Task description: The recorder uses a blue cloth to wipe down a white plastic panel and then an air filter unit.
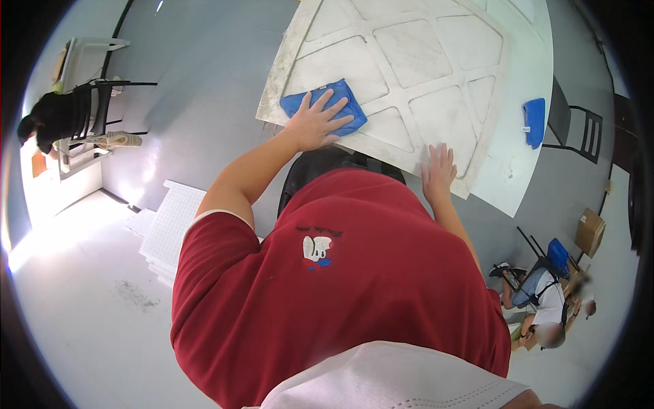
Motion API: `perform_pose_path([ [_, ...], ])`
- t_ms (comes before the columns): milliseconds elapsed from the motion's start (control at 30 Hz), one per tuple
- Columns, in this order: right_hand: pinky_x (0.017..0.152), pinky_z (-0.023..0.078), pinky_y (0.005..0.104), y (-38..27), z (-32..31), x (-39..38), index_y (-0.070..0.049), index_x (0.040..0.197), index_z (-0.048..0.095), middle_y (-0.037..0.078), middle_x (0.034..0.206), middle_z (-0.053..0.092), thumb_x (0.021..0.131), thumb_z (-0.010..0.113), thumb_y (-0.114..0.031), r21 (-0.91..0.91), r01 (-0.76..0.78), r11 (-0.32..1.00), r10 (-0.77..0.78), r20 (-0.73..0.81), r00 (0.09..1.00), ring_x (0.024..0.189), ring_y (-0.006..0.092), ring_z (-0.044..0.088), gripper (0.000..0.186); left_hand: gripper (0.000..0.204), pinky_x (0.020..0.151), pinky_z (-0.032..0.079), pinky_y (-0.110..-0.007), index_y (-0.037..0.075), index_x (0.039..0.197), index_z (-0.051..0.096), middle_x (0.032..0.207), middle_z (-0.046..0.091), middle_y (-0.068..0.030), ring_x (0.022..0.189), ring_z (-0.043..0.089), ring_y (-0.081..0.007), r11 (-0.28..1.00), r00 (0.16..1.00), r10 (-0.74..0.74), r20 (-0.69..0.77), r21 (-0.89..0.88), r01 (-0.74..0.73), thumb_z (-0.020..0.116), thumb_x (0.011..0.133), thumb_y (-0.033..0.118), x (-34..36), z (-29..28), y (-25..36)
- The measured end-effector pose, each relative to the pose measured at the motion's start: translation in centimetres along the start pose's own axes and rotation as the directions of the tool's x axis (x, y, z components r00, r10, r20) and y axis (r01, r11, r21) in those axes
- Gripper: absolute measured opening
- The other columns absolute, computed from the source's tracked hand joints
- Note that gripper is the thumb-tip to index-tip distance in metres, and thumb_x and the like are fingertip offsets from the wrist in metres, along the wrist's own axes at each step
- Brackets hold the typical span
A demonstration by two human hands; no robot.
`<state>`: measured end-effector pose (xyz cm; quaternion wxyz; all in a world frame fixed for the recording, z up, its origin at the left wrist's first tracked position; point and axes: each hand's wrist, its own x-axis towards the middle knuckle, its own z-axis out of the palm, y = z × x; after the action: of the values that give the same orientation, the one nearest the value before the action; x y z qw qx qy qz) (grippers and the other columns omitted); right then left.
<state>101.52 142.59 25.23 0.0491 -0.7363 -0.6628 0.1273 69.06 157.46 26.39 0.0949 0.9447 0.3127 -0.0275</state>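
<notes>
My left hand lies with spread fingers on a folded blue cloth, pressing it against a white panel. The cloth sits near the panel's left corner on the side closest to me. Raised ribs cross the panel and divide it into shallow recesses, and brownish dirt marks its edges. Farther right, my right hand rests flat on the panel's near border, fingers apart and nothing in them. A second blue folded cloth lies on the white table beyond the panel's right side.
At the far left, a person is by a black chair. Stacked white panels are on the floor left of me. Another chair stands past the table's right edge. People and a cardboard box appear at lower right.
</notes>
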Motion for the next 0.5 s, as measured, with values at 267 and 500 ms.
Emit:
perform_pose_path([
  [267, 0.1, 0.015, 0.0601, -0.8, 1.4, -0.5, -0.019, 0.139, 0.026, 0.017, 0.147, 0.009, 0.086, 0.048, -0.032, -0.104, -0.11, 0.988, 0.121, 0.098, 0.988, 0.133, 0.0391, 0.011, 0.058, 0.052, 0.1, 0.026, -0.051, 0.027, 0.126, 0.046, 0.139, 0.034, -0.0047, 0.128, 0.027, -0.0305, 0.996, 0.993, -0.08, -0.091, -0.04, 0.077, 0.061, 0.077, 0.034, -5.4, 1.0, -5.3],
  [500, 0.102, 0.013, 0.0593, -1.1, 1.3, -0.4, -0.02, 0.139, 0.025, 0.015, 0.147, 0.009, 0.087, 0.047, -0.031, -0.112, -0.151, 0.982, 0.163, 0.114, 0.98, 0.134, 0.0369, 0.01, 0.058, 0.051, 0.1, 0.026, -0.052, 0.024, 0.126, 0.047, 0.138, 0.034, -0.0053, 0.128, 0.026, -0.031, 0.957, 0.947, -0.283, -0.151, 0.026, 0.29, 0.059, 0.078, 0.035, -6.8, 1.0, -6.7],
])
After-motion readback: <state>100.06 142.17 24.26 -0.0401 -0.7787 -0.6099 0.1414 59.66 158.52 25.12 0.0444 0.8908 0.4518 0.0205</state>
